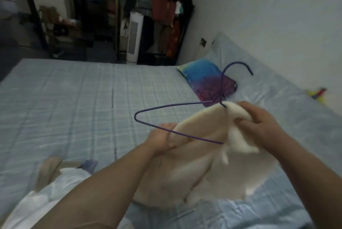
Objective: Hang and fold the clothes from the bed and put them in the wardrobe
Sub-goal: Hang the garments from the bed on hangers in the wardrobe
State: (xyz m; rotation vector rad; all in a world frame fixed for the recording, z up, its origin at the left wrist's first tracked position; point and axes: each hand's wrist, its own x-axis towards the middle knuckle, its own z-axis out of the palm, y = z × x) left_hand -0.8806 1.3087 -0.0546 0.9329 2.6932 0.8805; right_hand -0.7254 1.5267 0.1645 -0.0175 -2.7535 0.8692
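A cream garment [201, 128] hangs between both hands above the bed [74, 99], its lower part draped down to the sheet. A purple wire hanger [166, 107] is partly inside the garment; its left corner and hook stick out. My left hand [162, 139] grips the garment's left edge together with the hanger's bottom wire. My right hand [259, 119] is closed on the bunched cloth near the hanger's neck. White and beige clothes [61, 178] lie on the bed at the lower left, blurred.
A blue and purple pillow [205, 78] lies at the head of the bed by the white wall. Beyond the bed stand an open rack of hanging clothes [162, 15], a white tower fan [134, 37] and a dark doorway. A small colourful object [317, 93] lies at the right.
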